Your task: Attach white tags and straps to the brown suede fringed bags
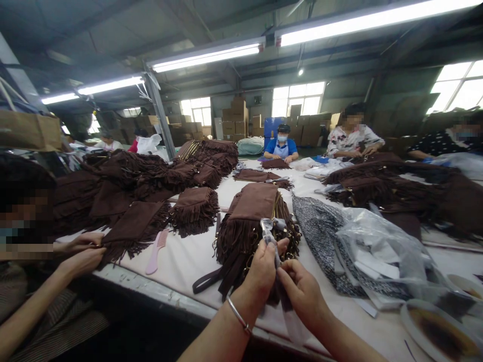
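Both of my hands are closed on one strap wrapped in clear plastic (279, 286), held over the table's near edge. My left hand (264, 269), with a silver bangle at the wrist, pinches its upper part, where a clear-wrapped end sticks up. Lower down and to the right, my right hand (300, 284) grips the same strap between thumb and fingers. Just beyond them lies a stack of brown fringed pouches (252, 201) with gold zippers and clasps along the right side. A dark wrist loop (207, 281) hangs from the stack toward the near edge.
A pink comb (156, 251) and more fringed pouches (194, 206) lie to the left, beside a co-worker's hands (85, 251). To the right are grey tweed cloth (320, 241), a plastic bag of white pieces (377, 256) and a bowl of brown liquid (437, 332). Other people sit around the table.
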`<control>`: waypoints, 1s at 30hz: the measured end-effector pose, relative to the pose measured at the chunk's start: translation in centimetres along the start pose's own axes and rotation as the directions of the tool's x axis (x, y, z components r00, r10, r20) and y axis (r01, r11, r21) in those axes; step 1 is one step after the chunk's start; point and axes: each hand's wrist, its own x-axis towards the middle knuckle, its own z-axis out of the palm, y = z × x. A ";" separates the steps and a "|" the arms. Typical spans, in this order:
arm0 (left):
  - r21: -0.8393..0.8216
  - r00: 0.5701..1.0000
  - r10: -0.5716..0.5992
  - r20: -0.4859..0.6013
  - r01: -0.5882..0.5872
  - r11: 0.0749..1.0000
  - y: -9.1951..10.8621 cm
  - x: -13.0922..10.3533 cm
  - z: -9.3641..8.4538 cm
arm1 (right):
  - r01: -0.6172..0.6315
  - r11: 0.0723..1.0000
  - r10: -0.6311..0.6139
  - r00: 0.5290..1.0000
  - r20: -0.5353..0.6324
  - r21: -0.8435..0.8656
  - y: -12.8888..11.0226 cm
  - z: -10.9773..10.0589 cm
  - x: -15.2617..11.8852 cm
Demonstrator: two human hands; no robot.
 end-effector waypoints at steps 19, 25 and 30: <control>0.103 0.995 -0.101 -0.022 0.103 0.989 1.0 0.7 -2.1 | -0.038 0.970 0.051 0.998 -0.045 0.242 -0.3 0.5 1.8; 0.583 0.992 0.052 -0.116 0.025 0.812 2.5 3.0 -3.0 | 0.026 0.991 -0.015 0.996 -0.085 0.132 -0.3 0.3 1.8; 0.835 0.954 0.291 -0.075 -0.100 0.541 3.3 4.0 -3.3 | 0.059 0.998 -0.063 0.991 -0.122 -0.034 0.2 0.3 1.8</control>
